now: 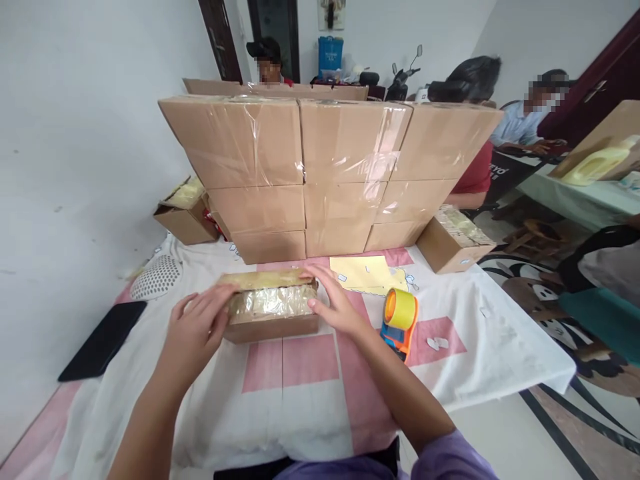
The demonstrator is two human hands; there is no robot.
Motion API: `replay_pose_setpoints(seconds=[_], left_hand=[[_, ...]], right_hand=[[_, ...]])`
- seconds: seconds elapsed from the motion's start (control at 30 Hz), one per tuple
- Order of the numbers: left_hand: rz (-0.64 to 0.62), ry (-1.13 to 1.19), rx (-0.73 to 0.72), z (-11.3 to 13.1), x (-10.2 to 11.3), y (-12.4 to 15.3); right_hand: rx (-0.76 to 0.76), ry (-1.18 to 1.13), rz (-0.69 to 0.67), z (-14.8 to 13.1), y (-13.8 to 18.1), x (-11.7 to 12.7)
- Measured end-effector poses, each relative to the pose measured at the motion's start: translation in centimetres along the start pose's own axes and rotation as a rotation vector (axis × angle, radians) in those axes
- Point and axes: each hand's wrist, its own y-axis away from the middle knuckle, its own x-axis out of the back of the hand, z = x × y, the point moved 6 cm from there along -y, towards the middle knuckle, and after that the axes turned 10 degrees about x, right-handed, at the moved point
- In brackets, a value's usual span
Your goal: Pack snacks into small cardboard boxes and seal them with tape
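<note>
A small cardboard box (274, 327) lies on the cloth in front of me, with shiny clear tape and ribbed packing showing on its upper side. My left hand (203, 319) grips its left end, the fingers bent over the top corner. At the right end my right hand (334, 300) holds the box with fingers on the top edge and thumb against the side. To the right stands an orange and blue tape dispenser (399, 327) with a yellow roll. A yellow sheet of paper (361, 272) lies behind it.
Taped cardboard boxes (345, 157) stand stacked like a wall at the back. Smaller boxes sit at its left (185, 220) and right (455, 243). A black flat device (103, 340) lies at the left edge. Other people sit beyond the stack.
</note>
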Motion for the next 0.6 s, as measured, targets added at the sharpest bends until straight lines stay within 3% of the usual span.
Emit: replay_pose_setpoints(seconds=[0.2,0.47,0.6], left_hand=[[-0.098,-0.169,-0.033,3.0,-1.2,0.4],[-0.158,-0.241,0.017,4.7,-2.4,0.0],[-0.096,-0.223,0.011,5.1,-1.9,0.5]], right_hand=[[0.058,0.190,-0.115,0.5,0.6,-0.7],[-0.002,0.204,-0.045,0.8,0.6,-1.0],[-0.016,0.158,0.051,0.1,1.0,-0.4]])
